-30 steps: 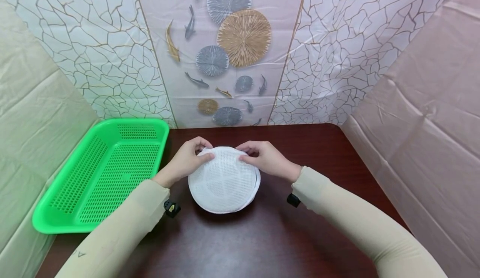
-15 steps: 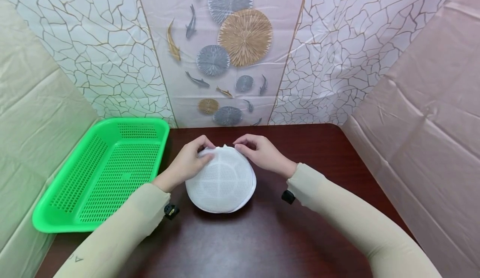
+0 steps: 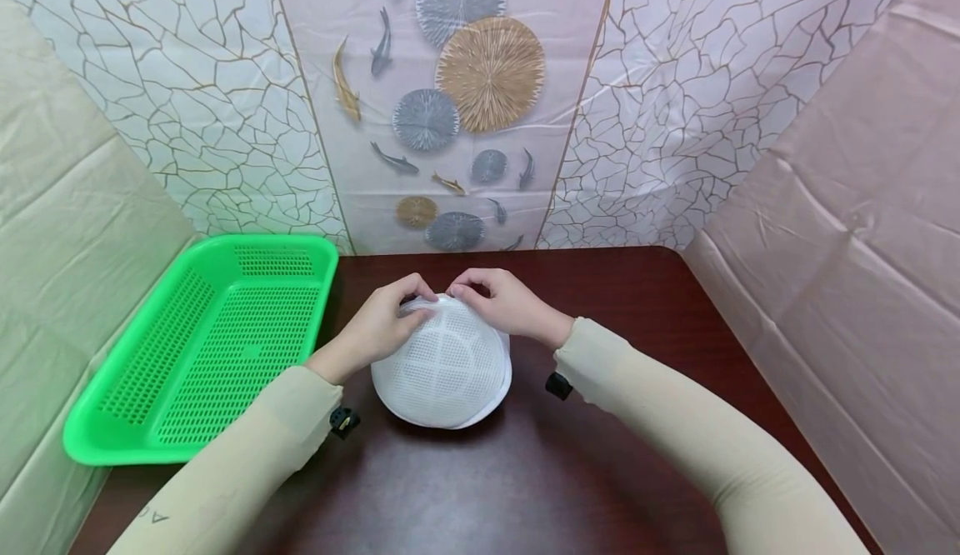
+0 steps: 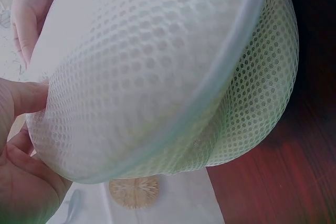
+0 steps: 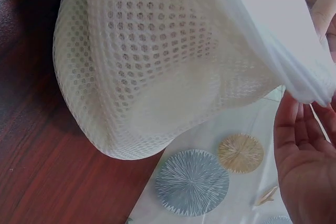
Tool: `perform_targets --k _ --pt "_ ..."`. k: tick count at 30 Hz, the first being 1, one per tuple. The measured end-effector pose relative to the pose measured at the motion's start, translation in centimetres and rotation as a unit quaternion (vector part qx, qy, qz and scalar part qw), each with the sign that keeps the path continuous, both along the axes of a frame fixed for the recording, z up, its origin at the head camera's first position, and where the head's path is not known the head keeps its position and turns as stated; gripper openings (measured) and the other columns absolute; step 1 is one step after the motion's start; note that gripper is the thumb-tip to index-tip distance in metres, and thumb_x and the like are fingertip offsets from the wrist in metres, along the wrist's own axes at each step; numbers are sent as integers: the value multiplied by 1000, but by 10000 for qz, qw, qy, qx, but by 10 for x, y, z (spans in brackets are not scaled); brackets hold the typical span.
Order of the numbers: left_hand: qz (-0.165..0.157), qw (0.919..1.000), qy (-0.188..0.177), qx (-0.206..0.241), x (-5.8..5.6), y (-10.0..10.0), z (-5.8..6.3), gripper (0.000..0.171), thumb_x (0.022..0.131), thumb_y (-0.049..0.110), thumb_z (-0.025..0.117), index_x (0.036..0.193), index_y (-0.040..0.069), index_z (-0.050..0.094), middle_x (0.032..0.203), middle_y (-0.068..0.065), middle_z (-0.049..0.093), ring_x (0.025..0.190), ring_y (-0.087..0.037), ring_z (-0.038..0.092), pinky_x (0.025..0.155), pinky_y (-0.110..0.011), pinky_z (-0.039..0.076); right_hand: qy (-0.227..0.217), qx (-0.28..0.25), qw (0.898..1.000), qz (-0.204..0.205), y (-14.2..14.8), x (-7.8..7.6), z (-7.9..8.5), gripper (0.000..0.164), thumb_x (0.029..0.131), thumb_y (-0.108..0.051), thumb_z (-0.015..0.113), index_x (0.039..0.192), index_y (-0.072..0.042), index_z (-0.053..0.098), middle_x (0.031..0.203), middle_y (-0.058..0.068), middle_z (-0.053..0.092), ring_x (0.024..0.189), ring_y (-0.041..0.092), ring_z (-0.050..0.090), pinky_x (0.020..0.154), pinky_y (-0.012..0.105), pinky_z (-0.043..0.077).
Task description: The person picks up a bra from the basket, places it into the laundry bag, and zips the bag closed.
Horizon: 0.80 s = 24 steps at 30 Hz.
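A round white mesh laundry bag (image 3: 441,372) stands on the dark table in the head view, its flat face tilted toward me. My left hand (image 3: 381,323) grips its upper left rim, thumb on the near face and fingers behind. At the top middle of the rim, my right hand (image 3: 504,303) pinches the edge with thumb and forefinger. In the right wrist view, the bag's seamed white edge (image 5: 302,85) meets my right fingertips; whether they hold a zip pull is too small to tell. The left wrist view shows the honeycomb mesh (image 4: 157,66) bulging out, with a second layer behind it.
A green plastic basket (image 3: 318,338) with slotted walls stands on the left of the table (image 3: 600,488). A patterned cloth backdrop (image 3: 480,205) hangs along the far edge, and plain cloth walls rise at both sides.
My right hand let go of the bag's upper right rim, then moved left along it to the top middle, close to my left hand. The left hand kept its grip. The bag shifted slightly left.
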State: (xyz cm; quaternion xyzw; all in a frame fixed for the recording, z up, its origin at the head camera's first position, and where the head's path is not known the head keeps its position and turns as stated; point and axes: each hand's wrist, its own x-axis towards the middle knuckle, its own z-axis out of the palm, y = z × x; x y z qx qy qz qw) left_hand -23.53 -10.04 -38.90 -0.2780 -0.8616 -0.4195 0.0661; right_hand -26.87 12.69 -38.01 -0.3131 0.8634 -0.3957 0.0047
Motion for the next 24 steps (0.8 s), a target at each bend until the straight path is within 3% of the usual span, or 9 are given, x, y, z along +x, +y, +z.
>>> perform_targets --k 6,14,24 --pt "-16 10000 -13 25 0 -1 -1 19 87 1 69 98 14 61 99 1 65 98 -15 61 86 -36 50 -222 109 9997 14 2 0 0 16 99 -27 55 94 -22 69 98 -9 66 87 9 58 76 31 48" --pt "180 9997 -132 -26 -1 -1 -4 19 89 5 69 100 16 59 102 -1 65 98 -16 61 85 -38 50 -57 149 9998 77 4 0 -3 17 100 -23 54 102 -18 71 102 -8 67 94 7 59 80 30 49" --pt "327 9991 -258 126 1 1 -5 22 89 5 68 105 15 57 107 -3 65 100 -18 60 91 -40 48 675 672 9954 -131 -2 5 -4 14 100 -18 53 95 -13 66 94 -4 60 81 11 55 72 28 46"
